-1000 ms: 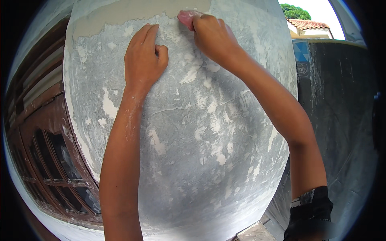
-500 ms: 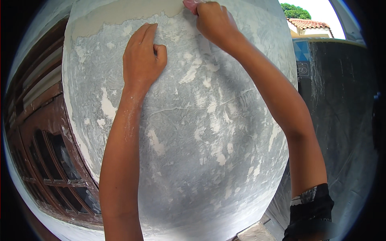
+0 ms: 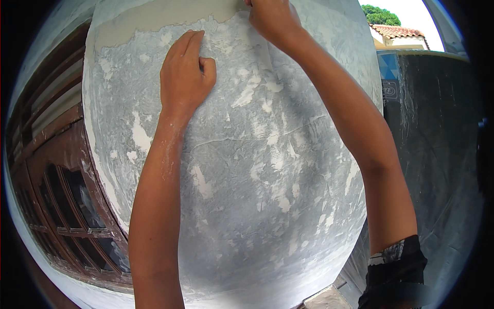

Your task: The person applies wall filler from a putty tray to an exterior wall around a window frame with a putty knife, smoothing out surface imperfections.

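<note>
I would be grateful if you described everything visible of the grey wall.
The wall looks like rough grey plaster with pale patches and a thin line across its middle. A beige coat with a ragged lower edge covers part of its top. Upright, its edges bowed by the lens, it stands between brown woodwork on the left and a dark surface on the right. The left hand appears to rest against it; whether the right hand does is unclear.

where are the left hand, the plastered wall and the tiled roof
Left hand (image 3: 185, 77): head view, back of hand.
Plastered wall (image 3: 257, 170): head view, central surface.
Tiled roof (image 3: 397, 31): head view, sloping tiles.
</note>
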Demonstrator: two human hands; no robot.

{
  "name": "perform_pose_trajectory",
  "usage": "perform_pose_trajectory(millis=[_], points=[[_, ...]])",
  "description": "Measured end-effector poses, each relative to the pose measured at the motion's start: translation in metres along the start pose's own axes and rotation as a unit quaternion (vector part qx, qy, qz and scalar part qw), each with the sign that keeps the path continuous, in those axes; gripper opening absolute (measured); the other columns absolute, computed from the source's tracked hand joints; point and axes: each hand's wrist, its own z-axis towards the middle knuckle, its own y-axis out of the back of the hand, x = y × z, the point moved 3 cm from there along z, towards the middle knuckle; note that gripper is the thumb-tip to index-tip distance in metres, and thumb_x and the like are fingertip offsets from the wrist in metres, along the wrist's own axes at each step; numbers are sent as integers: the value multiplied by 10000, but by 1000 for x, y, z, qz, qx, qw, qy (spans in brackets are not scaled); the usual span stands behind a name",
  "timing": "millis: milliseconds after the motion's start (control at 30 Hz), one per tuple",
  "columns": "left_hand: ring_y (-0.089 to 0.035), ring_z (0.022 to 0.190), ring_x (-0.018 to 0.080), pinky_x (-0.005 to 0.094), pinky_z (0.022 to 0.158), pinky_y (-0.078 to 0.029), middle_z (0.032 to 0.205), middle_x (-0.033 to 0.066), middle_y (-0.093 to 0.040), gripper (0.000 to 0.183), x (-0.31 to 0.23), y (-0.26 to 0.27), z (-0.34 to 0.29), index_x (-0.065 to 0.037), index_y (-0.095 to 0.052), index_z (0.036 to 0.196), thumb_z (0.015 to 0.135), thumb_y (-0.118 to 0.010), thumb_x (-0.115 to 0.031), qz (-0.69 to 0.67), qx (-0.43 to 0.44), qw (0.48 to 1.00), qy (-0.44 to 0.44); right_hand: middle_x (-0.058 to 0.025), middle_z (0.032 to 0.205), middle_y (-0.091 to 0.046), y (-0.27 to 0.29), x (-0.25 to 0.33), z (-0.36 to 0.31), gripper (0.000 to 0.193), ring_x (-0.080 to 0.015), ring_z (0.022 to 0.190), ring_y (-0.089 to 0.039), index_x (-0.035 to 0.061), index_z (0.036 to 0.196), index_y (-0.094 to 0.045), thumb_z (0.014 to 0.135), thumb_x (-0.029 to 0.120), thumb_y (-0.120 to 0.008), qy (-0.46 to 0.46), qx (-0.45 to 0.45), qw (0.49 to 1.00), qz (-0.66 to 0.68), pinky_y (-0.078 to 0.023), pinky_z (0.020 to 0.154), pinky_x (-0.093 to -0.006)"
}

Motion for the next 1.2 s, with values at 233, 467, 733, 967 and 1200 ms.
perform_pose_trajectory(millis=[233,467,733,967,1200], points=[[-591,1253,365,432,1074,-464,1363,201,-611,484,9,6,-3,-14,-614,1324,857,-517,-92,4,4,1000,10,-272,987,-699,-10,16,-34,171,-439,861,-705,-28,927,-712,830,-37,-571,24,123,988,-88,-586,759,-495],[-588,1257,362,434,1074,-464,1364,197,-612,483,2,1,-1,-11,-612,1325,858,-522,-96,3,0,1000,6,-195,990,-699,0,-3,0,134,-411,915,-684,48,949,-617,970,84,-489,-33,41,998,-31,-553,767,-480],[-597,1243,368,432,1066,-471,1363,200,-612,476,9,6,-3,-7,-621,1312,855,-516,-93,10,0,1000,2,-230,984,-707,0,40,-53,184,-420,886,-705,1,981,-690,880,-1,-536,6,159,985,-74,-574,750,-495],[-618,1184,370,446,1029,-497,1295,211,-639,438,-1,1,1,34,-643,1247,832,-555,-75,10,-22,1000,-16,-218,984,-700,-4,-30,8,204,-427,917,-681,53,1001,-641,1008,156,-466,-6,-43,998,-38,-548,780,-509],[-584,1261,367,433,1078,-458,1376,203,-603,487,10,7,-4,-11,-608,1330,861,-511,-97,13,3,1000,3,-194,937,-713,7,30,-57,276,-391,856,-719,107,1095,-685,875,-20,-576,33,137,986,-84,-596,750,-449]])
